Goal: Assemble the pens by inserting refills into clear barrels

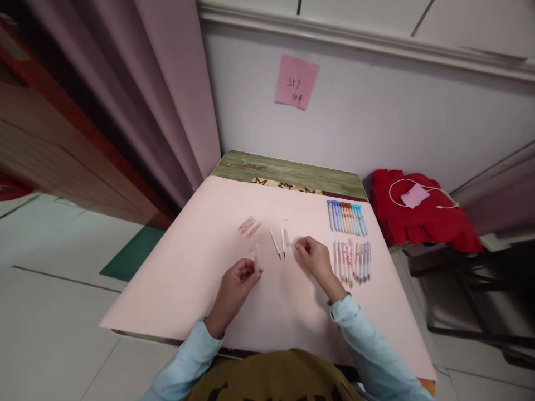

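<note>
Between the thumb and fingers of my left hand (236,283) stands a thin translucent pen barrel (257,263), pointing up and away from me. My right hand (314,257) is in a pinch just above the paper; whatever its fingertips hold is too small to make out. Two white pen refills (275,244) with dark tips lie between my hands. Beside them, close to my right fingertips, is a blurred clear piece (287,238). Several slim pen parts with orange-red marks (249,225) lie farther off to the left.
On the right are rows of blue and brown pens (346,217) and pink and grey pens (351,262). Pale pink paper (175,278) covers the table. A red cloth (418,217) with a white cable sits beyond the right edge. A pink note (296,82) hangs on the wall.
</note>
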The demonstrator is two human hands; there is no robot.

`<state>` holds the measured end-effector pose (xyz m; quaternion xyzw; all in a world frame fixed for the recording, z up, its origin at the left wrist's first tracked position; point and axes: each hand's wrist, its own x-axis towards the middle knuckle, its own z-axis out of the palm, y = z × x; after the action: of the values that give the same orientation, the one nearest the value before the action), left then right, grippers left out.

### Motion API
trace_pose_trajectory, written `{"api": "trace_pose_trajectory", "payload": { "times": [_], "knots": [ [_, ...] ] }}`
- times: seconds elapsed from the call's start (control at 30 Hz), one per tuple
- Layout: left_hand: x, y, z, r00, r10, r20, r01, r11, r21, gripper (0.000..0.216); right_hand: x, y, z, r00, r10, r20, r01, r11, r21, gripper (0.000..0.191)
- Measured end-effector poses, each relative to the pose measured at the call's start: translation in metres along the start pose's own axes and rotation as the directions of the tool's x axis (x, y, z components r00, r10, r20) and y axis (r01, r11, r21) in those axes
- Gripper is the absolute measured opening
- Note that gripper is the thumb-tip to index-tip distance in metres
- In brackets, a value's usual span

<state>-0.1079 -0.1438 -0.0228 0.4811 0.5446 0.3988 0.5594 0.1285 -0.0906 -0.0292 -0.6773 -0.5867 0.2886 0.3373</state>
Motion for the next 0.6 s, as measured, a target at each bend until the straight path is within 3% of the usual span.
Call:
{"api": "trace_pose_trajectory", "payload": {
  "times": [0.13, 0.33, 0.5, 0.53, 0.6],
  "knots": [
    [0.002, -0.003, 0.001, 1.000, 0.017, -0.021, -0.018, 1.000, -0.023, 0.022, 0.035, 0.002, 0.011, 0.999, -0.018, 0.027, 0.025, 0.961, -0.274, 0.019],
    [-0.006, 0.010, -0.004, 0.994, -0.082, -0.069, 0.072, 0.988, -0.134, 0.039, 0.047, -0.004, 0.025, 0.995, 0.039, 0.094, -0.003, 0.932, -0.361, 0.011],
    [-0.001, 0.019, -0.003, 0.994, -0.094, -0.051, 0.088, 0.990, -0.109, 0.028, 0.045, -0.005, 0.015, 0.997, 0.050, 0.067, -0.027, 0.951, -0.307, 0.009],
    [0.000, 0.021, 0.000, 0.996, -0.084, -0.030, 0.081, 0.992, -0.101, 0.028, 0.043, -0.008, 0.010, 0.997, 0.059, 0.059, -0.044, 0.972, -0.230, 0.008],
    [0.003, 0.027, 0.006, 0.997, -0.073, 0.020, 0.074, 0.993, -0.090, 0.030, 0.038, -0.018, 0.001, 0.993, 0.086, 0.081, -0.094, 0.990, 0.101, 0.014]
  ]
}}
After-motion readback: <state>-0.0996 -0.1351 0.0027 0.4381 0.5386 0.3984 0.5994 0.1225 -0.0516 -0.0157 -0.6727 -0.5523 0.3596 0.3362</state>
